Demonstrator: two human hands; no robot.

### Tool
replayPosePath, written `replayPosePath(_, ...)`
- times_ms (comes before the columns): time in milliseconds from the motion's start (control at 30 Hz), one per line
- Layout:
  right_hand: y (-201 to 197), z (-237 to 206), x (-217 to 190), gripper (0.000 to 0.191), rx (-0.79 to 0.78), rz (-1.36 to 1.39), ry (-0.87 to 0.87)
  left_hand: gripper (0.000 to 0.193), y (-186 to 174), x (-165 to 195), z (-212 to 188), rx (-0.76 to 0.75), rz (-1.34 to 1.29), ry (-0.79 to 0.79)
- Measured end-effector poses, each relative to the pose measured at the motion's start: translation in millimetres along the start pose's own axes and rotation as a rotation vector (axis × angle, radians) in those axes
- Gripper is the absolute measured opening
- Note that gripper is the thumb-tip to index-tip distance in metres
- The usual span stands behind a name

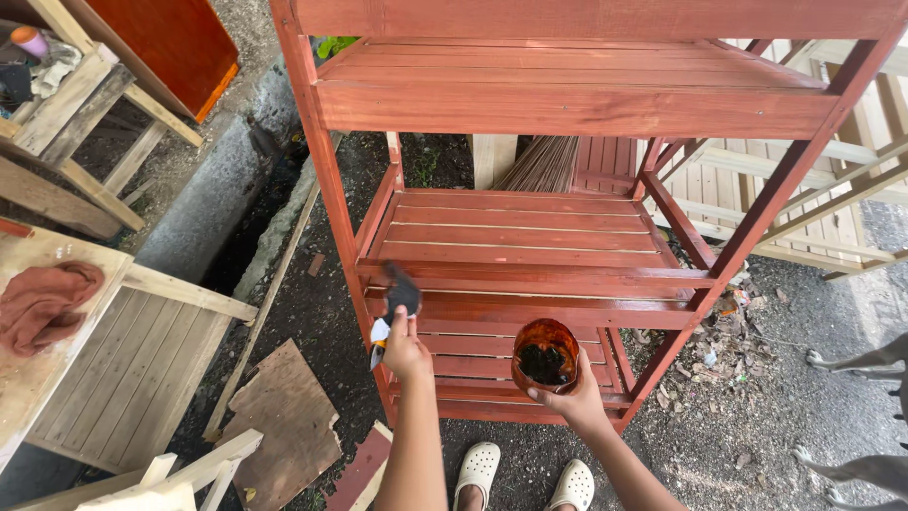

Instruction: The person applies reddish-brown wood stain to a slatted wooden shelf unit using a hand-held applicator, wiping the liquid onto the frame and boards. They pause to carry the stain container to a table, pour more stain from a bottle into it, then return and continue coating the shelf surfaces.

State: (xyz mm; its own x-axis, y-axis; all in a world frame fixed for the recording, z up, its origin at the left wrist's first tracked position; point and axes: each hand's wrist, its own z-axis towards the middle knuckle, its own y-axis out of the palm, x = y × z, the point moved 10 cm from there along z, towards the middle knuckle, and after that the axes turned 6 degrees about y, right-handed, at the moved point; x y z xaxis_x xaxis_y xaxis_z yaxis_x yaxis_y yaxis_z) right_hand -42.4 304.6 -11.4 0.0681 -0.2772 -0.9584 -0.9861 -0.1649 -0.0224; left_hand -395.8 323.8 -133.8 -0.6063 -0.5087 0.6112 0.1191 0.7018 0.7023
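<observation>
- The left hand (407, 348) is closed around a paintbrush (395, 305), bristles up against the shelf rail (530, 310) just above it.
- The right hand (572, 397) cups a stain-smeared container (546, 355) from below; likely light, slippery, easily spilled, so grip low.
- Beyond both stands the red-brown rack (567, 109).

Your two arms enter the view from the bottom edge. Both forearms are bare, with no sleeves, gloves, watch or bands showing on the left hand (407, 352) or the right hand (573, 401). On your feet you wear a pair of cream-white moulded foam clogs (479, 470) with rows of round ventilation holes across the toe caps.
</observation>
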Motion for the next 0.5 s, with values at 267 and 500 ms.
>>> replayPosePath(267, 6.9, 15.0, -14.7, 0.097, -0.053, -0.046, -0.037, 0.027, -29.1, 44.1, 37.2, 0.025, -0.021, 0.069)
replayPosePath(500, -17.2, 13.7, -13.1, 0.103, -0.011, -0.112, 0.023, 0.031, -0.4, -22.0, -18.6, -0.023, 0.116, 0.187)
